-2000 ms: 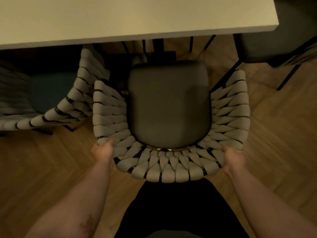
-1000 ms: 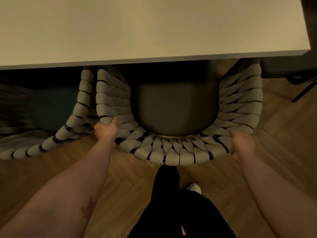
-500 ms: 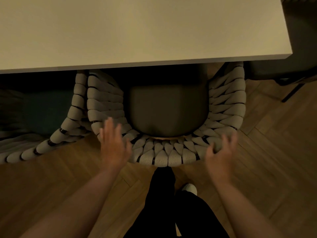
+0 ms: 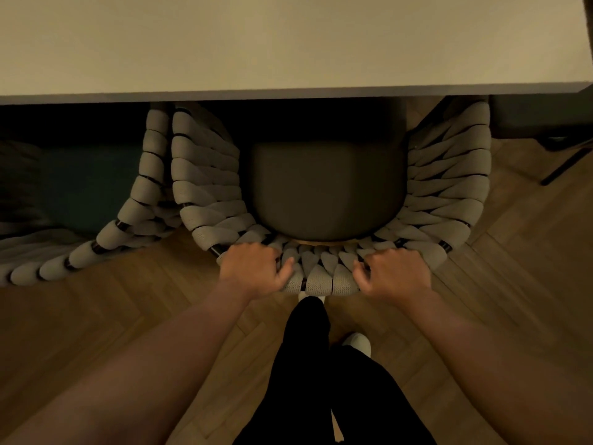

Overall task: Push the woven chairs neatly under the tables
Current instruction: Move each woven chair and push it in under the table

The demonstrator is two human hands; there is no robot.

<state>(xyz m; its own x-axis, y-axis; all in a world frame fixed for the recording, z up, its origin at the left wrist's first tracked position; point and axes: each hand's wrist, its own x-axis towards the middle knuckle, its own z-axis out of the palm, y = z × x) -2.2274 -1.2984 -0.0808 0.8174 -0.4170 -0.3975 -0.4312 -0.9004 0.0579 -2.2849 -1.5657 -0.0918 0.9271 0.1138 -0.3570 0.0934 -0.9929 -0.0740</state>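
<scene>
A woven chair [image 4: 205, 175] with a dark seat cushion [image 4: 325, 187] stands in front of me, its front part hidden under the pale table [image 4: 288, 40]. My left hand [image 4: 252, 268] grips the back rail of the woven chair left of its middle, fingers curled over the weave. My right hand [image 4: 396, 271] grips the same rail right of the middle. A second woven chair [image 4: 138, 200] stands close on the left, also partly beneath the table, its side nearly touching the first one.
The wooden herringbone floor [image 4: 519, 252] spreads around the chairs. A dark chair [image 4: 542, 120] with thin black legs stands at the table's right end. My legs in black trousers [image 4: 321, 380] and pale shoes are just behind the chair.
The chair slid forward under the table. Both hands let go half a second ago with fingers spread, then came back down onto the back rail closer to its middle and gripped it.
</scene>
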